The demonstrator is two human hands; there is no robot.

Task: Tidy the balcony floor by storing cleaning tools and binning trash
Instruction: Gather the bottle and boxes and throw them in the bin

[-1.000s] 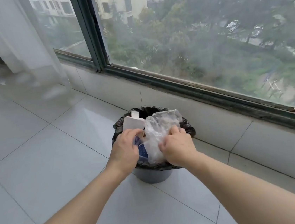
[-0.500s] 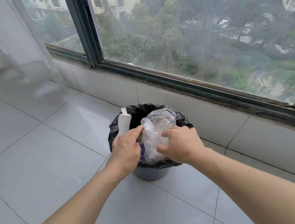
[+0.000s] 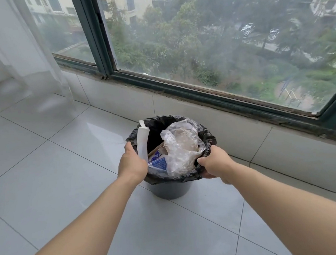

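A grey trash bin lined with a black bag stands on the tiled floor below the window. Inside it sit a crumpled clear plastic bag, a white carton standing at the left rim, and a blue-and-white wrapper. My left hand grips the bin's left rim beside the white carton. My right hand is closed on the right rim, over the black liner.
A low tiled wall under a dark green window frame runs just behind the bin. A sheer white curtain hangs at the far left. Pale glossy floor tiles spread left and toward me.
Both hands have left the plastic bag and moved apart to the bin's two sides. The bag and carton now lie uncovered in the bin.
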